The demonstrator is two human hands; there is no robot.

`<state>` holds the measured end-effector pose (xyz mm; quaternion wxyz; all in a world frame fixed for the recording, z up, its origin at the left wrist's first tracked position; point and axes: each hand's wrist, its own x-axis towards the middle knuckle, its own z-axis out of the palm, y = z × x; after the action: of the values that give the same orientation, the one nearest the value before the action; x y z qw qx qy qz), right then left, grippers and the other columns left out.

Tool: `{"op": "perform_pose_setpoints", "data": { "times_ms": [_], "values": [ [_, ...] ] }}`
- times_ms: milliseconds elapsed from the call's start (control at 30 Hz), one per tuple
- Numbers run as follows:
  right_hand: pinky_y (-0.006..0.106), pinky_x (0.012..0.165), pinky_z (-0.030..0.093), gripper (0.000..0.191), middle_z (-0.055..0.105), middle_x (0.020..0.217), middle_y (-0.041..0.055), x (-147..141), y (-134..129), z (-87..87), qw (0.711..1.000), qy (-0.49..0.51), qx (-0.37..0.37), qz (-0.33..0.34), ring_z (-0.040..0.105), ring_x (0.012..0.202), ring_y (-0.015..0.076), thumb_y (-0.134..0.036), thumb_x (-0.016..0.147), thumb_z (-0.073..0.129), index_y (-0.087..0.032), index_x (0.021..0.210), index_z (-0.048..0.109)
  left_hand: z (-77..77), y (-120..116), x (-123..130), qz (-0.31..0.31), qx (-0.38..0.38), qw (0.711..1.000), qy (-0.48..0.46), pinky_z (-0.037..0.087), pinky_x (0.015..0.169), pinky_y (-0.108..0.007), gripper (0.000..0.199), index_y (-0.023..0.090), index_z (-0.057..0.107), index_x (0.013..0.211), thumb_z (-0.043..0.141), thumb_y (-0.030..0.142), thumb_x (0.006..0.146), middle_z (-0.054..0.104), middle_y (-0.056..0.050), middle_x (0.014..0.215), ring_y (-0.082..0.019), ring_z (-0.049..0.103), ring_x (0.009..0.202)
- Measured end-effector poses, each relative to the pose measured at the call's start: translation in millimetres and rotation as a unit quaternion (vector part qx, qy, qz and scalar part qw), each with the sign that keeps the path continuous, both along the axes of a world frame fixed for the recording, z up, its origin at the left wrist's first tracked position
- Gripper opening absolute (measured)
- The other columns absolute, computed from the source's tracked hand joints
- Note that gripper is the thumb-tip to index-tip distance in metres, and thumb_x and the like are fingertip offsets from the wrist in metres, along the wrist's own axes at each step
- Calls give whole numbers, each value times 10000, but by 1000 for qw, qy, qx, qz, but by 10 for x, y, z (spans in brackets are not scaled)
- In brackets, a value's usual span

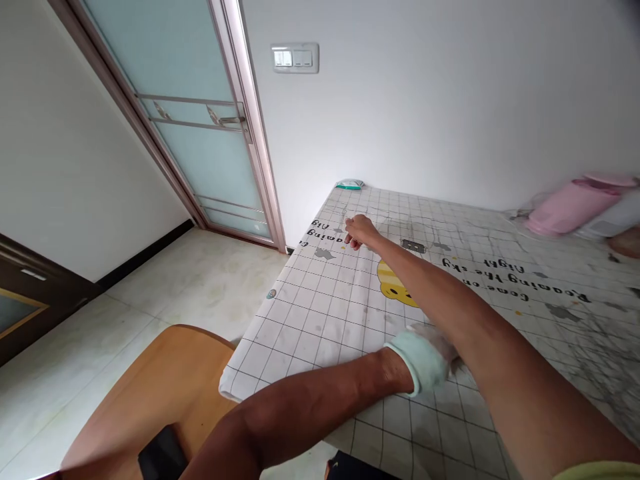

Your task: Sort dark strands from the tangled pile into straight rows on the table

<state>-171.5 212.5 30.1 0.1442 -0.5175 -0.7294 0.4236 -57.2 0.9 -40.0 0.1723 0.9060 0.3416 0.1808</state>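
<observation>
My right hand (361, 231) is bare and hovers at or just over the far left part of a checked white tablecloth (295, 327). Its fingers are curled in, and whatever they may hold is hidden. A glove (420, 360), whitish with a mint-green cuff, covers my left hand (436, 341) low over the cloth near the front. My right forearm crosses above it and hides most of its fingers. Between the two hands a yellow cartoon print (393, 285) shows on the cloth, partly behind my right forearm.
A small white and green packet (350, 184) lies at the far left corner by the wall. A pink appliance (573, 205) stands at the back right. On the left, a wooden chair (150, 380) bears a dark object (163, 455). Beyond is a frosted glass door (215, 160).
</observation>
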Motion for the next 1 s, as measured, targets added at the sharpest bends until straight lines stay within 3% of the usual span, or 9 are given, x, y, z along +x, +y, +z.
{"op": "perform_pose_setpoints", "data": {
  "times_ms": [133,233,300,400,533,667,800,900,1000],
  "values": [
    [267,475,546,219,739,670,82,738,-295,234,998,-14,60,0,600,430,131,-277,1080,646,-140,910,662,106,-20,-44,54,-61,995,50,595,802,-417,247,258,840,1056,622,356,995,818,-147,1035,-291,755,927],
    [235,466,528,235,761,709,79,1528,-555,379,992,-33,114,40,610,443,109,-275,1058,687,-133,871,684,150,-78,-155,132,-67,988,50,595,891,-401,281,228,831,1115,588,332,1020,820,-119,1069,-278,759,970],
    [221,466,517,229,765,715,75,2080,-733,444,992,-44,113,30,616,457,103,-273,1046,702,-132,866,696,149,-50,-233,204,-50,977,26,580,951,-388,321,226,827,1122,520,294,1060,821,-110,1105,-264,758,1011],
    [230,476,508,196,770,739,72,2846,-1003,473,994,-67,87,-12,635,489,113,-226,1016,716,-140,841,695,147,48,-306,289,-54,956,-1,554,982,-369,341,226,827,1086,496,305,1084,825,-107,1108,-266,755,1050],
    [257,527,498,148,775,796,62,3614,-1331,389,990,-132,44,-12,669,568,139,-163,977,699,-161,830,706,184,91,-350,323,-73,943,2,537,947,-345,367,234,819,1048,478,362,1093,827,-96,1098,-268,747,1049],
    [291,622,459,114,777,890,56,3976,-1565,209,973,-197,102,67,693,733,184,-142,964,665,-195,944,764,187,55,-355,347,-80,934,-9,530,928,-341,376,245,812,1034,473,397,1086,831,-79,1060,-265,745,1022],
    [328,737,437,163,715,1151,136,4003,-1674,-14,918,-267,239,169,644,977,248,-92,980,620,-172,1046,745,144,45,-325,375,-88,923,-19,531,929,-323,366,259,814,1051,483,411,1072,832,-59,1037,-251,747,1031],
    [346,765,407,199,663,1049,141,4000,-1654,-150,875,-297,307,228,567,962,257,-31,981,566,-161,920,703,113,42,-305,393,-81,916,-23,536,947,-324,355,262,821,1065,497,407,1063,835,-53,1035,-254,746,1049],
    [349,775,388,267,629,915,98,4103,-1580,-238,877,-247,332,245,523,873,232,-43,1017,512,-179,837,655,86,35,-298,406,-74,910,-31,543,967,-331,350,254,829,1077,513,403,1058,838,-52,1035,-260,748,1058]
  ]
}}
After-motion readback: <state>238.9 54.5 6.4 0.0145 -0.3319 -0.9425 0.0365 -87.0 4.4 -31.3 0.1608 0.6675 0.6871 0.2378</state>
